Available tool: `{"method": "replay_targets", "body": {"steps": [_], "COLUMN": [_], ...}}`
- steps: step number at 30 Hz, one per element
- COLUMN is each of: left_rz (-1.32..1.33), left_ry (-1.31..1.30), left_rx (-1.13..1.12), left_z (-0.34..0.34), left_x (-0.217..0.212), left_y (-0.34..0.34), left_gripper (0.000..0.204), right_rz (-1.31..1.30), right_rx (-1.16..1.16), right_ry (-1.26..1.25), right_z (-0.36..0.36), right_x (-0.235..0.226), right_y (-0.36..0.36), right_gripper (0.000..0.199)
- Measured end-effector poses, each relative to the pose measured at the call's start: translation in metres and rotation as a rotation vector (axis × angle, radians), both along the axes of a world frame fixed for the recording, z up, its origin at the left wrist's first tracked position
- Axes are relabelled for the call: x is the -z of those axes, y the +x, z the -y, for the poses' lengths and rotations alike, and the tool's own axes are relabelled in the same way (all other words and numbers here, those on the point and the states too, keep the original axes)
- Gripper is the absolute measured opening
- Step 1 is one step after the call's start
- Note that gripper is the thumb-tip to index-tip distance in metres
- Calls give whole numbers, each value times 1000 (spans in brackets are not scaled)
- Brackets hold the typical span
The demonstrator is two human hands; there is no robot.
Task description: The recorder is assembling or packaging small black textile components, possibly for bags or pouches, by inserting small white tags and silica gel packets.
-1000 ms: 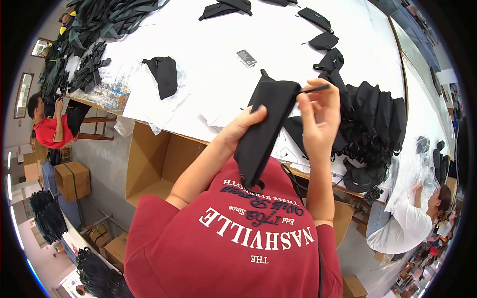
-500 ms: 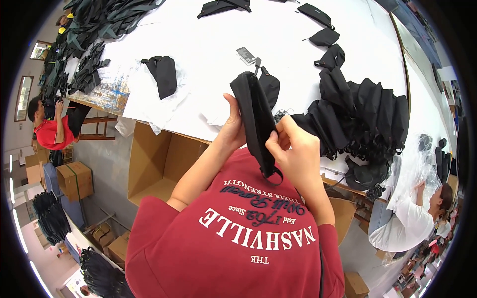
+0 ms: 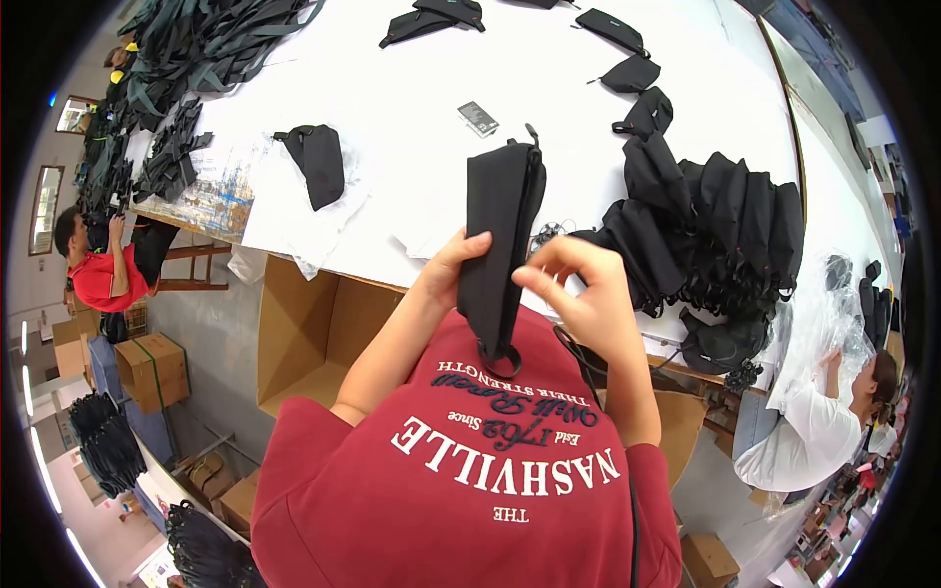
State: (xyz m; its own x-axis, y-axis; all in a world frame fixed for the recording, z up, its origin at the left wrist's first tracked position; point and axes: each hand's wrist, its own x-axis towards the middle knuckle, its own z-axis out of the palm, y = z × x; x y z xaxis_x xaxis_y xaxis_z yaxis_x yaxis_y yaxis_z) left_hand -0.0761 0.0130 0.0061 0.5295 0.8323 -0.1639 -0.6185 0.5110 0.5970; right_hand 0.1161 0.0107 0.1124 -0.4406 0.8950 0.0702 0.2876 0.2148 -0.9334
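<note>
One black pouch [image 3: 490,220] at near side of counter [image 3: 382,167], left hand [image 3: 456,263] pinching it, thumb in front; right hand [image 3: 588,282] fingers curled beside edge, pinch unclear; firm left grip should steady fabric

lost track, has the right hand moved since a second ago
Yes: judged against the grey card, the right hand has moved down and left in view.

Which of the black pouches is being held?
The pouch gripped by the left hand, near the right hand; pouches on the white table are unheld.
</note>
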Motion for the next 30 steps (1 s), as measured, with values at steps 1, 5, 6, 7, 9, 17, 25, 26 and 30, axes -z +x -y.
{"method": "replay_targets", "body": {"steps": [1,5,6,7,9,17,25,26,30], "left_rz": [-64,-54,-54,-23,7,-27,118,125,129], "left_ry": [-109,-118,-116,-120,-122,-162,-304,-345,-251], "left_rx": [-64,-36,-32,7,44,-5,-143,-172,-167], "left_z": [2,3,2,0,-2,-3,-23,-28,-33], "left_x": [-20,-38,-39,-39,-40,-39,-30,-33,-26], "left_y": [4,17,16,13,10,14,7,5,-10], "left_gripper": [56,56,56,53,50,39,30,29,32], "right_rz": [-85,-282,-299,-301,-229,-123,-292,-300,-260], "right_rx": [101,317,329,326,396,492,97,56,16], "right_ry": [-32,2,86,87,302,493,-76,-122,-211], "right_z": [-6,-25,-27,-28,-29,-23,18,21,21], "right_x": [5,13,12,9,1,-3,6,5,7], "right_y": [-1,-7,-8,-8,-7,-3,-15,-17,-15], "right_gripper": [17,31,32,32,28,9,7,7,6]}}
